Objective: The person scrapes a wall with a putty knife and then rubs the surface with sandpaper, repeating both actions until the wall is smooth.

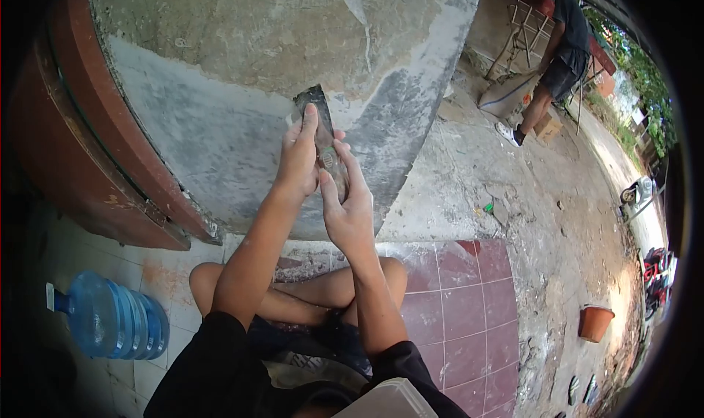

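A dark flat-bladed scraper [314,103] is pressed against a grey plastered wall [242,59] in front of me. My left hand [299,158] grips it high up, fingers stretched along the blade. My right hand [348,198] holds the tool's lower part just below and to the right. The handle is mostly hidden between the two hands. I sit cross-legged on the tiled floor, my knees [213,279] below my arms.
A blue water jug [110,323] lies on its side at lower left. A red-brown frame [95,147] borders the wall on the left. A terracotta pot [594,321] stands at right. Another person [561,51] stands far off by a metal frame.
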Demonstrator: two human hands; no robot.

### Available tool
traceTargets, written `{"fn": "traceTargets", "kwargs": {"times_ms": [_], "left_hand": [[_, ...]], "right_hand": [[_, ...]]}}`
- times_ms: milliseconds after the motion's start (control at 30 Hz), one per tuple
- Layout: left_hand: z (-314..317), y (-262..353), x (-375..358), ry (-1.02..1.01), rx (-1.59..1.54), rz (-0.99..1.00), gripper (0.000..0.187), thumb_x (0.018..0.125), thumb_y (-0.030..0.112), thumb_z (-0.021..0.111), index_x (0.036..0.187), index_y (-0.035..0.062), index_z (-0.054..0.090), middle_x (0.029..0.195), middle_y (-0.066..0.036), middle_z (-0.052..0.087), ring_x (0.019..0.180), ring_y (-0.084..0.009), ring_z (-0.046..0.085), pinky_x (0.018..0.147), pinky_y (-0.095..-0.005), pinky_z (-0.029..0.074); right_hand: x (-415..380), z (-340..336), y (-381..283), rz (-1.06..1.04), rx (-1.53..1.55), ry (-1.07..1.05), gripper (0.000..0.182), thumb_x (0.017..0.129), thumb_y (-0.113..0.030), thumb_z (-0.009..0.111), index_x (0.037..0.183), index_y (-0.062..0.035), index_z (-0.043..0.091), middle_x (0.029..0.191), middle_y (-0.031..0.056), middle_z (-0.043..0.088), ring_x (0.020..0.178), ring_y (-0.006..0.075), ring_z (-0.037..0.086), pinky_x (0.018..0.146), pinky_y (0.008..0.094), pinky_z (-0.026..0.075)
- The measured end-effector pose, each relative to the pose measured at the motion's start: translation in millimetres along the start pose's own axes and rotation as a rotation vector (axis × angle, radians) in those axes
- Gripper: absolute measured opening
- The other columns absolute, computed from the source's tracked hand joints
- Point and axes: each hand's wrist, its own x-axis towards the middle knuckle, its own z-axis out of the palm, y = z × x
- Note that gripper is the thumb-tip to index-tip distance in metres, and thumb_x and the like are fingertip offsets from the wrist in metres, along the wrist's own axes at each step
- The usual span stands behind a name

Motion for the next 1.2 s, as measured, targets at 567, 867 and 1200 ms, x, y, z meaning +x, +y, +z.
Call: {"fn": "traceTargets", "kwargs": {"times_ms": [567, 867, 1200], "left_hand": [[-191, -57, -43, -0.529, 1.977, -0.009, 0.031, 0.092, 0.042, 0.062, 0.098, 0.012, 0.065, 0.093, -0.006, 0.068, 0.08, -0.0285, 0.069, 0.064, -0.0426, 0.053], [-149, -70, -64, -0.601, 2.199, 0.142, 0.016, 0.081, 0.026, 0.072, 0.089, 0.0127, 0.067, 0.085, -0.004, 0.067, 0.083, -0.0238, 0.069, 0.061, -0.0402, 0.048], [-170, -114, -53, -0.651, 2.138, -0.355, 0.026, 0.083, 0.02, 0.068, 0.106, 0.009, 0.074, 0.105, -0.009, 0.073, 0.098, -0.0256, 0.07, 0.074, -0.0452, 0.055]], "right_hand": [[-100, -60, 69, 0.528, -0.004, -0.035, 0.05, 0.099, -0.005, 0.055, 0.146, -0.0044, 0.042, 0.069, -0.0039, 0.048, 0.051, 0.0016, 0.039, 0.046, 0.0209, 0.031], [-139, -47, 108, 0.553, 0.132, 0.033, 0.054, 0.099, -0.013, 0.059, 0.147, -0.0025, 0.038, 0.071, -0.0036, 0.048, 0.044, -0.0004, 0.031, 0.038, 0.0193, 0.02], [-148, 45, 79, 0.222, -0.042, -0.197, 0.032, 0.092, -0.002, 0.063, 0.121, 0.0047, 0.052, 0.106, 0.0097, 0.059, 0.098, 0.0179, 0.057, 0.091, 0.0298, 0.045]]}}
